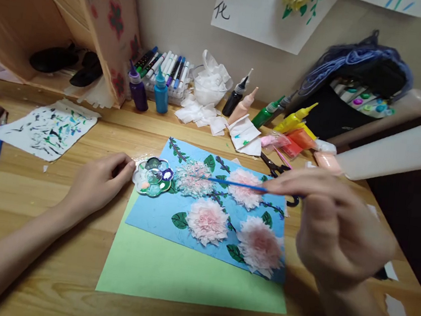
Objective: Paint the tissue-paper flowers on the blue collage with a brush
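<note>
In my right hand [339, 228] is a thin blue paintbrush [236, 183], pinched near its end and held almost level. Its tip reaches the upper-left tissue-paper flower [196, 178], whose petals show bluish-green specks. Three pale pink flowers, one of them lower middle [208, 221], sit with green leaves and dark stems on a blue sheet [159, 208]. My left hand [101, 181] rests on the table, fingers curled at the rim of a flower-shaped paint palette [153, 177] with green, white and purple paint. The palette overlaps the blue sheet's left edge.
Under the blue sheet lies a green sheet [182, 276]. Scissors [270, 164] lie partly behind my right hand. Paint bottles, such as a blue one [161, 91], markers [171, 70] and tissue scraps [202, 114] line the wall. A paint-smeared paper [54, 130] lies left.
</note>
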The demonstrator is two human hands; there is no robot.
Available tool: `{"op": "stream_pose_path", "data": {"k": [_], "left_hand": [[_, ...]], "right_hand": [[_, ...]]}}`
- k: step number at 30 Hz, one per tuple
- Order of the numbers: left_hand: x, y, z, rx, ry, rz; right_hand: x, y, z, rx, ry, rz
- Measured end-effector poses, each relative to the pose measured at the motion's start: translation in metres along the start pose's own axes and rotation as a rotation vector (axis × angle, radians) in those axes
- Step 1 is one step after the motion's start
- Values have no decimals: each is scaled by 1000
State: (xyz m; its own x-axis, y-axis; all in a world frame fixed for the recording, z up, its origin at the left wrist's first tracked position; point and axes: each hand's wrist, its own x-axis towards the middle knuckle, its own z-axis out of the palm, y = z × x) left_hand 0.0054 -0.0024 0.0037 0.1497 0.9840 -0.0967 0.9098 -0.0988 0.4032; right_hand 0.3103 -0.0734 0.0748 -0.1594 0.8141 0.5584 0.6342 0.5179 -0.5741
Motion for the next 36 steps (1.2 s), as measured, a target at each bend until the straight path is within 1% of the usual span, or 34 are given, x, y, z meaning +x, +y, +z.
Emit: {"op": "stream_pose_path", "data": {"k": [1,2,4,7,9,13,18,21,23,27,32,36], "left_hand": [[0,-1,1,-16,10,12],[0,-1,2,-25,17,21],[0,-3,3,-34,25,30],[0,-3,4,-31,29,40],[0,-3,3,-31,22,52],[-1,-2,2,-55,12,68],[-1,-1,2,-58,7,75],[-2,-1,3,-55,4,78],[-2,-1,3,-60,2,83],[-2,-2,3,-65,1,91],[-1,-3,3,-70,9,102],[-2,-3,3,-77,12,108]], "right_hand": [[-2,-3,5,51,-61,-38],[-4,-5,11,71,-158,-78],[-6,-6,25,97,-242,-162],[-10,-4,43,117,-284,-184],[-12,-3,49,117,-310,-177],[-16,-1,50,109,-311,-156],[-18,1,51,149,-334,-56],[-17,2,52,142,-322,-12],[-17,2,52,141,-318,-5],[-17,2,51,167,-357,35],[-16,3,50,150,-295,53],[-15,2,50,136,-329,48]]}}
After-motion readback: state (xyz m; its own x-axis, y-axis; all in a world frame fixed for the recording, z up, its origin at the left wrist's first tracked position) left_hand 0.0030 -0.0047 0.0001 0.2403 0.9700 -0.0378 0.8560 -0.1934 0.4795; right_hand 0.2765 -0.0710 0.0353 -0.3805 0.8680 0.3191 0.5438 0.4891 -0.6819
